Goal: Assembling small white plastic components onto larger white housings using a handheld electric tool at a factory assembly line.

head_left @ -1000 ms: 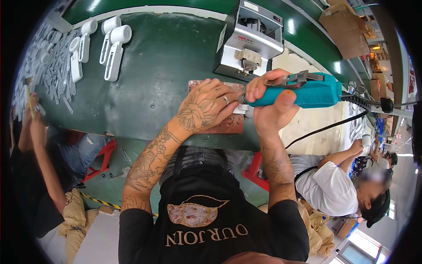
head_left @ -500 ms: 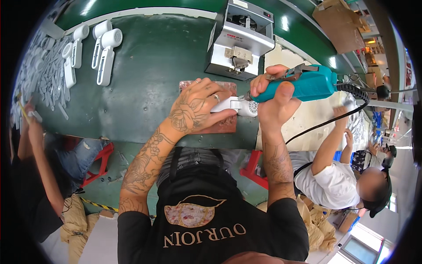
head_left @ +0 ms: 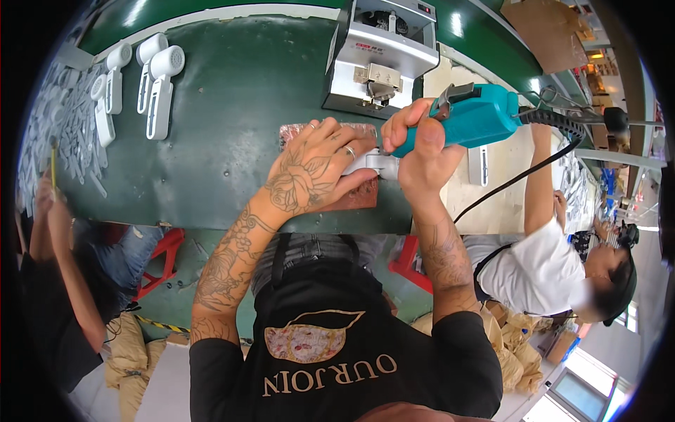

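Note:
A white handheld fan (head_left: 373, 162) lies on a reddish, worn pad (head_left: 362, 202) on the green bench. My left hand (head_left: 313, 165) is wrapped over its handle and presses it to the pad; the palm hides much of the fan. In my right hand (head_left: 425, 151) is a teal electric screwdriver (head_left: 481, 119), held tilted with its nose pointing left and down. Its tip meets the fan near the neck joint, though my fingers partly cover the contact. The fan's round head sits beside the right hand's wrist.
Behind the pad stands a grey screw-feeder machine (head_left: 380, 63). Several finished-looking white fans (head_left: 160, 98) lie at far left beside a pile of white parts (head_left: 67, 126). A white piece (head_left: 479, 165) rests right, near the screwdriver's black cord (head_left: 517, 179). Co-workers sit on both sides.
My right hand and the screwdriver have moved left, with the tip now over the fan's neck. The right co-worker's arm has stretched farther forward, and a white piece now shows on the right.

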The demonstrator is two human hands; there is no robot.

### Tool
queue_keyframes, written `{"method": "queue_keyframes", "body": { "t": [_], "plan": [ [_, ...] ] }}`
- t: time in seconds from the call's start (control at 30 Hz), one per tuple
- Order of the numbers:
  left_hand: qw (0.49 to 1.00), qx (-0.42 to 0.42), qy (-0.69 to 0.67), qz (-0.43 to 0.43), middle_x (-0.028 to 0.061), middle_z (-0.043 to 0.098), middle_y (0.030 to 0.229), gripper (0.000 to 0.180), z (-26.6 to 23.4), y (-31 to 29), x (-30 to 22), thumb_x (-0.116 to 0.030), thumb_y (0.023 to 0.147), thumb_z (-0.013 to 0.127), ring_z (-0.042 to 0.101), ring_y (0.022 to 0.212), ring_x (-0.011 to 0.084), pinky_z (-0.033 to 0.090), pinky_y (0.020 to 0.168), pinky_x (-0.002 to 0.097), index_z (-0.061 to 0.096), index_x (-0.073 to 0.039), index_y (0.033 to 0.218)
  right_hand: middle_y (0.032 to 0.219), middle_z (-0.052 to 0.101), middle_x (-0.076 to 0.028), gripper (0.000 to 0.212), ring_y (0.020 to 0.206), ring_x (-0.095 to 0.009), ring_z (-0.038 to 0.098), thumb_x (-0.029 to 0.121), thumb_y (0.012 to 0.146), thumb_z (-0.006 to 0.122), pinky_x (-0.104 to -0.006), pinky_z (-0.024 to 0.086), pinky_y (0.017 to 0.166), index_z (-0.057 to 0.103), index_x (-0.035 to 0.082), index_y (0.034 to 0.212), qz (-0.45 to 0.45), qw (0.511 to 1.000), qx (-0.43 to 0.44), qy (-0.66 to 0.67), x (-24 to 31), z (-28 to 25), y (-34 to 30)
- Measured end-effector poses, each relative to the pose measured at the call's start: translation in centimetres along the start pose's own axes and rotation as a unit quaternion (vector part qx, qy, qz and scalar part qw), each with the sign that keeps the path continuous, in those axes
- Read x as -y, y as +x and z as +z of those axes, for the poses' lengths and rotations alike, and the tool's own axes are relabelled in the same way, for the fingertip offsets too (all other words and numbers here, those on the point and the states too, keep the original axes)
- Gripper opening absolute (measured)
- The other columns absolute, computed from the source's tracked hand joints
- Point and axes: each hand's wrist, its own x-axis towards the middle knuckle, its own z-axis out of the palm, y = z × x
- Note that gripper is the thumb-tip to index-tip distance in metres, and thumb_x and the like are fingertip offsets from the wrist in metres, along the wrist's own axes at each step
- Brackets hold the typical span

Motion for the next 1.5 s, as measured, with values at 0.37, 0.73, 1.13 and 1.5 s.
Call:
{"method": "queue_keyframes", "body": {
  "t": [0.37,0.73,1.13,1.5],
  "plan": [
    [1.0,-0.008,-0.015,-0.006,0.0053,0.064,0.116,0.041,-0.1,-0.1,0.0,-0.04,0.094,0.064,0.058,0.104,0.0261,0.047,0.094,0.0425,0.068,-0.009,0.121,0.072,0.055,-0.009,0.049,0.061,-0.02,0.055,0.045,0.096,0.068,-0.0339,0.047,0.057,0.056,-0.002,0.101,0.023,0.999,-0.041,-0.007,0.7,0.4,1.1],
    [0.998,-0.05,-0.024,-0.016,0.0061,0.063,0.104,0.034,-0.1,-0.1,-0.3,-0.022,0.088,0.064,0.058,0.097,0.0276,0.049,0.087,0.0417,0.071,-0.014,0.12,0.071,0.057,-0.008,0.04,0.061,-0.019,0.056,0.038,0.101,0.063,-0.0339,0.049,0.059,0.056,-0.002,0.1,-0.124,0.992,-0.017,-0.032,-2.1,1.0,5.9],
    [0.998,-0.043,-0.036,-0.018,0.0053,0.061,0.104,0.034,-0.2,0.0,0.1,-0.025,0.09,0.062,0.057,0.097,0.0257,0.047,0.088,0.0418,0.07,-0.01,0.12,0.068,0.052,-0.008,0.062,0.057,-0.019,0.051,0.055,0.092,0.069,-0.0343,0.044,0.056,0.056,-0.004,0.105,0.006,0.999,-0.032,-0.016,2.8,0.5,0.3],
    [0.999,-0.021,-0.03,-0.031,0.0047,0.062,0.107,0.034,-0.3,-0.1,-0.3,-0.025,0.091,0.062,0.057,0.1,0.0253,0.046,0.09,0.0418,0.068,-0.01,0.121,0.069,0.054,-0.009,0.052,0.059,-0.019,0.054,0.048,0.095,0.068,-0.0341,0.046,0.059,0.055,-0.002,0.101,0.025,1.0,-0.007,-0.012,1.2,-0.6,-1.3]
  ]
}}
